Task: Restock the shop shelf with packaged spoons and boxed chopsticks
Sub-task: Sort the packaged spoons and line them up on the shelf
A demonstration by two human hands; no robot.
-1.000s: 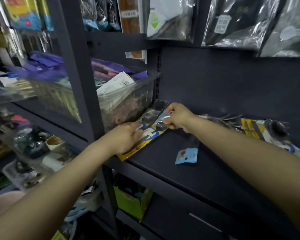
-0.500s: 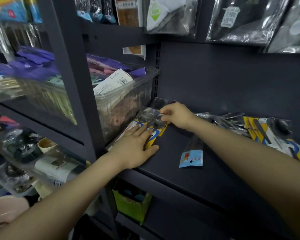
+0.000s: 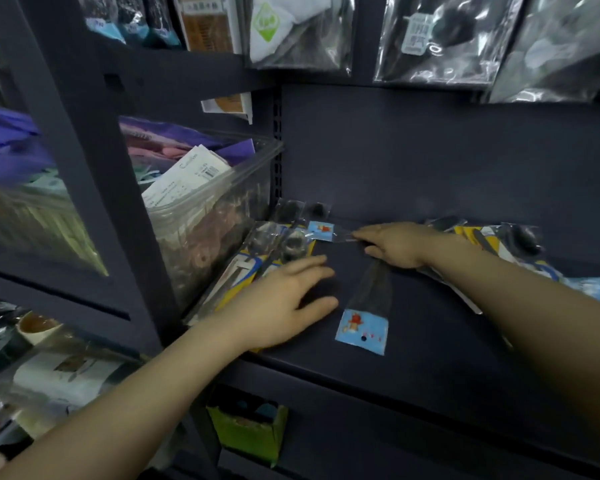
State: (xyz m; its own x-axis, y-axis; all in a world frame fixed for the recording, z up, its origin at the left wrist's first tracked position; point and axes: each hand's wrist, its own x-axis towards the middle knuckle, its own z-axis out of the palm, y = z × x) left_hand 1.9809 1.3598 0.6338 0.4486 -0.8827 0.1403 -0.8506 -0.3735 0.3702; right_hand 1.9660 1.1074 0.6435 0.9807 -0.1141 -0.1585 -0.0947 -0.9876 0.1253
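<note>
Arranging spoon packs: left hand (image 3: 284,299) flat and open on left stack (image 3: 257,258), right hand (image 3: 399,245) pinching a clear pack (image 3: 329,232), next to be laid alongside

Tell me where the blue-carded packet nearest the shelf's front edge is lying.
In the head view, the blue-carded packet lies flat on the dark shelf near its front edge, just right of the left hand and below the right hand.
</note>
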